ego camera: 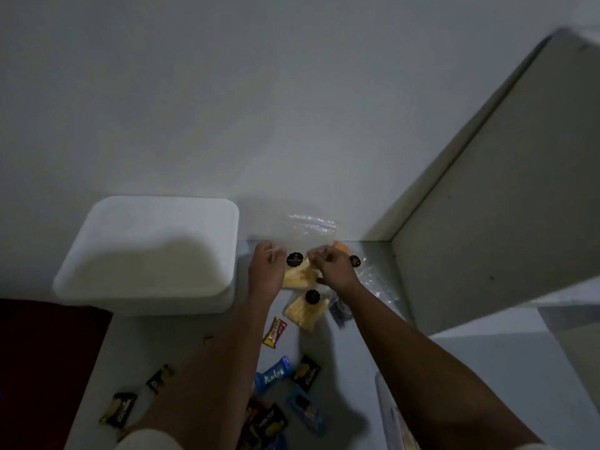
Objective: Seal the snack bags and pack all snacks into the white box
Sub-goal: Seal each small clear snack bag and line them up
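A clear snack bag of pale yellow sticks with a black round sticker lies near the back wall. My left hand pinches its left top edge and my right hand pinches its right top edge; the clear plastic top stands up behind them. A second bag of yellow sticks lies just in front. The white box stands to the left, closed side up or empty, I cannot tell which. Small wrapped snacks lie nearer me: a red-yellow one, a blue one, black-yellow ones.
A white panel slants up on the right, close to the bags. A dark red cloth covers the left front. More crinkled clear plastic lies behind my right wrist. A clear container edge shows at the right front.
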{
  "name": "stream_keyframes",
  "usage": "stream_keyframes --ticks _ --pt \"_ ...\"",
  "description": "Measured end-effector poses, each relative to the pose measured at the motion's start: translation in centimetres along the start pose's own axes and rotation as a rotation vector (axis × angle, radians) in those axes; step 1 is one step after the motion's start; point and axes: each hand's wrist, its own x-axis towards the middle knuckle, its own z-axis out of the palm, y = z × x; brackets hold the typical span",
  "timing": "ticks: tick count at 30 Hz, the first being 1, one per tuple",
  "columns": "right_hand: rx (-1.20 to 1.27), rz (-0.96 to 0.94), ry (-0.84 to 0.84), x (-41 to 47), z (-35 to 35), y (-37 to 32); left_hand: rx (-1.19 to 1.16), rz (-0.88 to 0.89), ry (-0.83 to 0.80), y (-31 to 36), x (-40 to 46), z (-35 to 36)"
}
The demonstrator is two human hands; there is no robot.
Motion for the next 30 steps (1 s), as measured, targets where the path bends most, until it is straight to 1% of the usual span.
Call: stream_keyframes --ticks 2,7,11,14,17,20,23,25,27,29,30 --pt "-0.026 -0.011 -0.005 3.6 1.4 0.2 0.008 -0.064 0.036 -2.2 3.2 1.0" --pt "-0.093 -0.044 -0.056 11.0 5.6 1.9 -0.123 -0.284 0.211 -4.8 8.6 2.3" --pt "-0.148 -0.091 -0.089 14.0 8.7 2.1 -0.214 -0.307 0.290 -6.1 11.2 2.7" --pt "-0.207 -0.078 -0.093 14.4 9.5 2.3 -0.253 -0.300 0.302 -6.4 11.6 2.8" --pt "-0.272 -0.045 -0.032 12.8 8.5 2.0 -0.202 -0.283 0.262 -6.3 10.6 2.7" --pt "-0.315 -0.075 0.075 10.4 5.6 1.3 -0.104 -0.260 0.202 -5.8 9.1 2.5" --pt "-0.486 -0.060 0.158 8.4 1.7 1.3 0.028 -0.239 0.036 -5.7 6.8 2.8" --pt "-0.664 0.025 0.130 7.5 -0.6 1.7 0.153 -0.243 -0.089 -6.4 5.0 3.1" --pt "-0.818 0.101 0.031 6.8 -2.1 2.3 0.200 -0.268 -0.222 -7.4 3.1 3.3" --pt "-0.912 0.160 -0.072 6.2 -2.8 3.0 0.316 -0.254 -0.313 -8.7 2.0 3.7" --pt "-0.917 0.189 -0.109 5.9 -2.9 3.4 0.390 -0.230 -0.332 -8.9 1.4 4.0"
